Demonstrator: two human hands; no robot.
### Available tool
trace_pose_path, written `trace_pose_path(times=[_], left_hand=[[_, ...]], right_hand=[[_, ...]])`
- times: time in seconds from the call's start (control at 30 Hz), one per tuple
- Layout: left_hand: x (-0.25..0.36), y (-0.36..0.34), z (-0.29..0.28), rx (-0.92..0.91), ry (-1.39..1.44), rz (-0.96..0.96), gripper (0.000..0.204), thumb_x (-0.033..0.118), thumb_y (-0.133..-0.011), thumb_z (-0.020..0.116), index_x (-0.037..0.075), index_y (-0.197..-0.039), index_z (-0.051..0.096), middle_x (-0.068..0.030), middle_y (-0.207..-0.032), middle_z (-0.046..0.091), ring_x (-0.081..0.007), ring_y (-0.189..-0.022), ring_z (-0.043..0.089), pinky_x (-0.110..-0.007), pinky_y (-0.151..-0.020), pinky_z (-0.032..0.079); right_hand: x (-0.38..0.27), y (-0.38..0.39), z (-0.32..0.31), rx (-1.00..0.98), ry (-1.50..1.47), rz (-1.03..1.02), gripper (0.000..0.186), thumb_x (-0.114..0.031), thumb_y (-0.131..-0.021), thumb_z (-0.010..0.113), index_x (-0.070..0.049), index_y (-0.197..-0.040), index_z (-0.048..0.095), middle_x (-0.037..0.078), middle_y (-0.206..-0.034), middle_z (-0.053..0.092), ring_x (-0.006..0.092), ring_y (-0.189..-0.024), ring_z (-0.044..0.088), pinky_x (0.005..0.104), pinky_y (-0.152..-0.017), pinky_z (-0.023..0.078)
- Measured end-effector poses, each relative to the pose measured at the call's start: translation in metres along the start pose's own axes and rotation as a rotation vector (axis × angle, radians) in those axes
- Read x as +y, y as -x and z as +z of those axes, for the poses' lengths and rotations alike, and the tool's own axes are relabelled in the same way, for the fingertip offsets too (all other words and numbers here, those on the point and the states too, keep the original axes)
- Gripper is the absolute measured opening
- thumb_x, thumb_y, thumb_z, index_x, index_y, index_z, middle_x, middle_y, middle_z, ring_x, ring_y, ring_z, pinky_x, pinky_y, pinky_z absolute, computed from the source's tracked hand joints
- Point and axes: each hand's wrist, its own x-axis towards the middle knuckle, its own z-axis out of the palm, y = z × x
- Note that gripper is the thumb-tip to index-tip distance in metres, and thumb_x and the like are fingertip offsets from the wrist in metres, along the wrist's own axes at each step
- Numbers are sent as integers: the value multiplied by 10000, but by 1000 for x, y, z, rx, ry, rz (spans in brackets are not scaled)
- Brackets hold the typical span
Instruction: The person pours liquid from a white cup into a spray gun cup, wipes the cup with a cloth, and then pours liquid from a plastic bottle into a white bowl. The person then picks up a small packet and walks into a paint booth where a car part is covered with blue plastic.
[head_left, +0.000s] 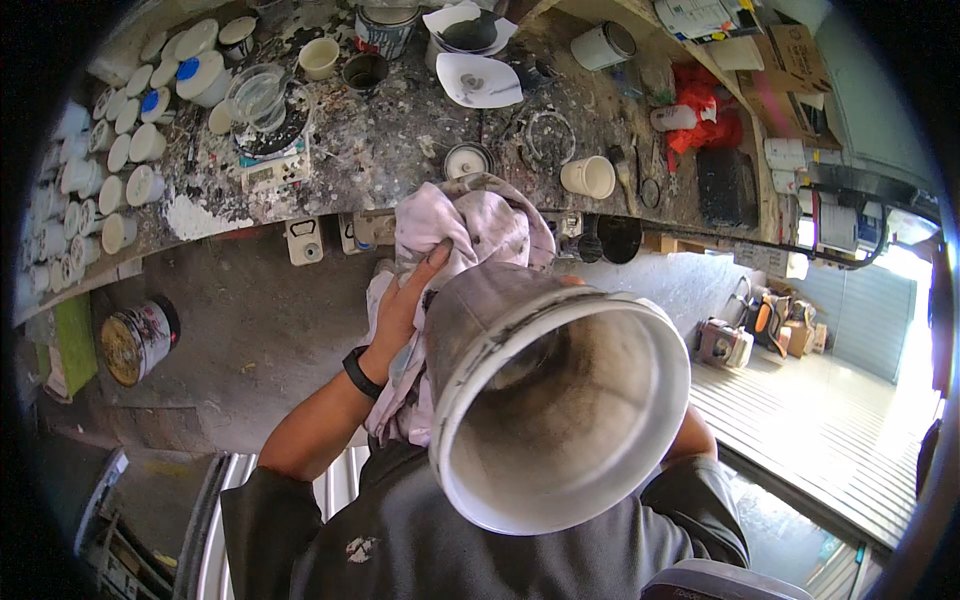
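My left hand [410,300] grips a stained pale pink rag [460,225], bunched at the far end of a grimy white bucket [560,420] held in front of my chest. The bucket lies tilted on its side with its open mouth toward me, showing a dark smudged inside. My right hand [574,281] is mostly hidden behind the bucket, with a bit of finger showing on its upper side and holding it. The rag hangs down along the bucket's left side.
A paint-spattered bench [350,150] runs ahead, holding several lidded tubs [145,140], a scale [275,170], cups [587,177], brushes and red plastic [700,105]. A paint pail [140,340] stands on the floor at left. Bags and boxes [775,330] lie at right near bright slatted flooring.
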Motion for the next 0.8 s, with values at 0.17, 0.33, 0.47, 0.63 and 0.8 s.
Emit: trace_pose_path(times=[0.17,0.33,0.47,0.63,0.8], left_hand=[[-26,-1,-26,-72,-563,383,607,100,-950,672,60,-1529,493,-145,-1530,543,-251,-1426,503,-353,-1190,341],[-30,-9,-24,-103,-136,136,535,184,-1015,611,42,-1517,493,-129,-1496,567,-239,-1386,529,-359,-1165,373],[-30,-19,-24,-101,448,-197,467,232,-1034,595,28,-1451,539,-117,-1433,604,-219,-1301,577,-346,-1093,429],[-22,-41,-34,-286,924,-355,419,291,-1058,574,10,-1368,597,-102,-1354,649,-193,-1194,636,-329,-1002,500],[-24,-46,-9,-471,1023,-372,408,325,-1068,570,-3,-1298,645,-88,-1286,687,-173,-1111,683,-318,-933,554]], right_hand=[[1,-4,1,77,-80,-95,740,-548,-775,760,17,-1251,711,185,-722,638,364,-589,577,436,-552,435],[0,19,-9,124,-154,137,588,-468,-806,745,0,-1160,694,145,-788,639,294,-662,580,384,-586,445],[-13,55,-20,162,-319,466,469,-403,-830,733,-14,-1087,681,114,-841,640,238,-720,583,342,-613,453],[-7,77,-26,131,-341,631,325,-322,-860,718,-31,-995,665,74,-908,642,168,-794,587,291,-647,463],[9,84,-28,222,-520,659,304,-301,-891,696,-29,-1027,680,87,-968,668,181,-843,615,296,-681,493]])
